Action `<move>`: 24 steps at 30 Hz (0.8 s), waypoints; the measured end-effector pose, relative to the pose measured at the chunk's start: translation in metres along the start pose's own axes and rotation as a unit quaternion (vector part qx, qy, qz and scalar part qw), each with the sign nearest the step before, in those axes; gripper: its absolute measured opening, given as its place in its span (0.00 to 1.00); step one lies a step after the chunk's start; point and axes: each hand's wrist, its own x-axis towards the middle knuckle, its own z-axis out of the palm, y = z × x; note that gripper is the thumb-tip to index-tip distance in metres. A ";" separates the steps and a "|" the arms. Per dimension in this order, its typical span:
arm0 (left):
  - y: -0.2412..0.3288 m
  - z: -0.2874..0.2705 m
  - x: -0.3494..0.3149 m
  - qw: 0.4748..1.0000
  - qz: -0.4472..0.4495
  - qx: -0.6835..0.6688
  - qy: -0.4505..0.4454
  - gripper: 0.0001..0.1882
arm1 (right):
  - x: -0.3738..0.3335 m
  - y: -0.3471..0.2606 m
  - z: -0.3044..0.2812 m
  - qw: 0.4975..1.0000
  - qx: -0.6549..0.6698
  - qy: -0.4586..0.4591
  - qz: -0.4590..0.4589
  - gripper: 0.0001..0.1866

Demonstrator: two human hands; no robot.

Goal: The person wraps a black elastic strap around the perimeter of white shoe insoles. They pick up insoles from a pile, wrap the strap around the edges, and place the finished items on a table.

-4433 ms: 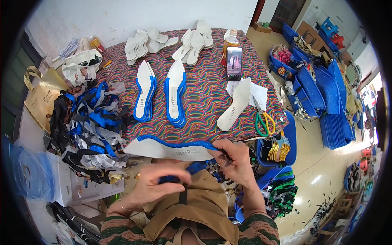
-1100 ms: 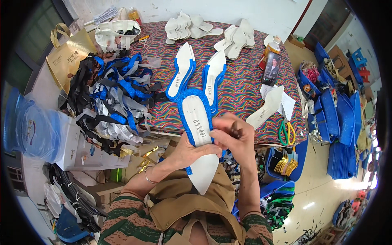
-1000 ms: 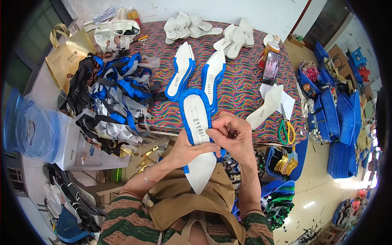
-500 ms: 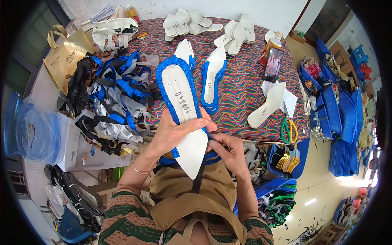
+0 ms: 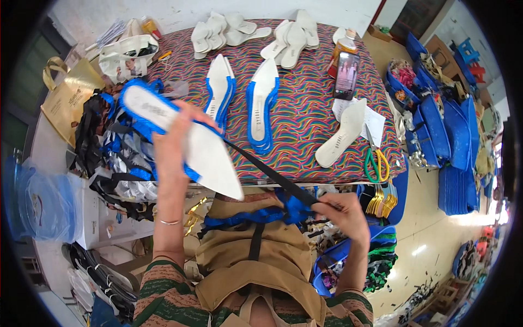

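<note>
A white pointed shoe insole [image 5: 215,158], edged in glittery blue around its rounded end, lies tilted in my left hand [image 5: 173,147], which is closed around its middle. From the insole's far side a black strip [image 5: 267,169] runs taut down to my right hand [image 5: 342,215], whose fingers pinch its end. Near that hand and across my lap hangs a crumpled blue strip [image 5: 245,217]. On the table beyond are two stacks of blue-edged insoles, a left stack [image 5: 220,87] and a right stack [image 5: 262,109].
Plain white insoles [image 5: 294,43] lie along the patterned table's [image 5: 297,136] back. At right are a single insole [image 5: 340,136], scissors [image 5: 376,163], a phone [image 5: 346,76] and a bottle [image 5: 333,60]. A heap of strips [image 5: 117,152] lies left; blue bins [image 5: 436,131] stand right.
My left hand has swung the insole up and left, tipping it. My right hand has moved right and down, drawing the black strip out straight. The whole view has shifted slightly.
</note>
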 end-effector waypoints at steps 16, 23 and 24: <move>0.030 -0.035 0.024 0.997 -0.010 -0.064 0.045 0.05 | 0.016 0.018 -0.007 0.975 -0.094 0.115 -0.163 0.16; 0.041 -0.056 0.043 0.998 0.039 -0.047 0.020 0.06 | 0.001 0.055 -0.004 0.899 0.342 0.263 -0.072 0.11; 0.043 -0.068 0.052 0.996 0.036 -0.076 0.021 0.06 | -0.002 0.069 -0.008 0.874 0.346 0.334 -0.067 0.13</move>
